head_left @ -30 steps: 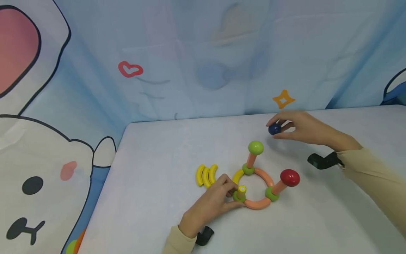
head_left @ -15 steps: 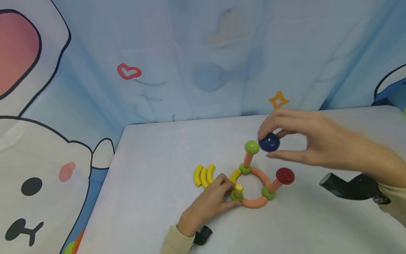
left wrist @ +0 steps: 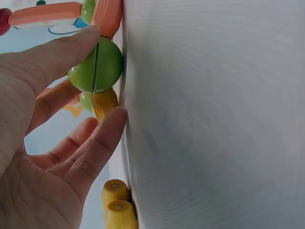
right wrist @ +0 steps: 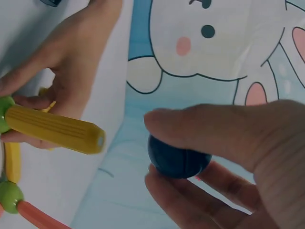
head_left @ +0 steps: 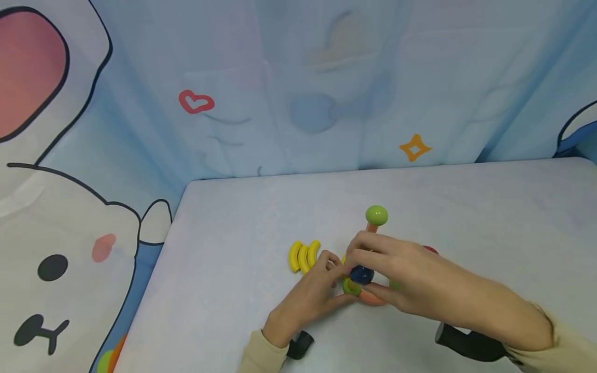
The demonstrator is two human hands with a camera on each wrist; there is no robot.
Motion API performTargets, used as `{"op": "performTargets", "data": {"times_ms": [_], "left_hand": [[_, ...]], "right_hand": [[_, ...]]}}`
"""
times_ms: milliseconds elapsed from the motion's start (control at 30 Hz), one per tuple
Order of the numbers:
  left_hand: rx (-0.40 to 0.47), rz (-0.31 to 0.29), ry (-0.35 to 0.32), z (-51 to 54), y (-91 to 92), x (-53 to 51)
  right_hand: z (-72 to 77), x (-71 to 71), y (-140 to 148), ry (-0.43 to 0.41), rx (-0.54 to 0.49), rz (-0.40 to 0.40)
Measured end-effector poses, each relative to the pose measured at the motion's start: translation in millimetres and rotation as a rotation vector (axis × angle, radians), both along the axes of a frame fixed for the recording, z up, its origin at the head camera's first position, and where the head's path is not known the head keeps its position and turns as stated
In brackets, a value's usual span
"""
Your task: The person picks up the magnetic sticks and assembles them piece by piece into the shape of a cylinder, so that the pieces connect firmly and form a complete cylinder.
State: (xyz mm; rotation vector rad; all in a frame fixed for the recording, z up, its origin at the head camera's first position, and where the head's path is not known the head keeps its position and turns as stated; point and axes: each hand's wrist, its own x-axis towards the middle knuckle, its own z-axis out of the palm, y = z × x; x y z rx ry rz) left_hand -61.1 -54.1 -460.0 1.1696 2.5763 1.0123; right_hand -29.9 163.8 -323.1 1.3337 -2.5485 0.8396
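In the head view my left hand (head_left: 308, 300) holds a green connector ball (head_left: 351, 287) at the near-left corner of a ring of curved orange (head_left: 373, 299) and yellow pieces. Thumb and fingers lie on either side of that ball (left wrist: 97, 67) in the left wrist view. A yellow stick (right wrist: 57, 130) stands up from it, its tip bare. My right hand (head_left: 415, 274) pinches a dark blue ball (head_left: 362, 275) between thumb and fingers above the stick. The right wrist view shows a gap between the blue ball (right wrist: 178, 157) and the stick's tip. My right hand hides much of the ring.
A light green ball (head_left: 377, 215) tops an orange stick at the ring's far side. A red ball (head_left: 430, 249) shows partly behind my right hand. Several curved yellow pieces (head_left: 303, 256) lie left of the ring on the white table (head_left: 224, 233). A printed curtain (head_left: 289, 62) hangs behind.
My right hand has carried the blue ball from the far right of the table, left and nearer, to above the yellow stick. My left hand has stayed on the green connector ball.
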Motion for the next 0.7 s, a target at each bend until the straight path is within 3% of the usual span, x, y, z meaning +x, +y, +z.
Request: {"op": "performTargets", "data": {"times_ms": [200, 700], "left_hand": [[-0.009, 0.005, 0.000, -1.2, 0.2, -0.4], [0.001, 0.007, 0.017, -0.8, -0.4, -0.4]], "right_hand": [[-12.6, -1.0, -3, -0.038, 0.045, -0.088], [-19.4, -0.5, -4, -0.072, 0.107, -0.130]]}}
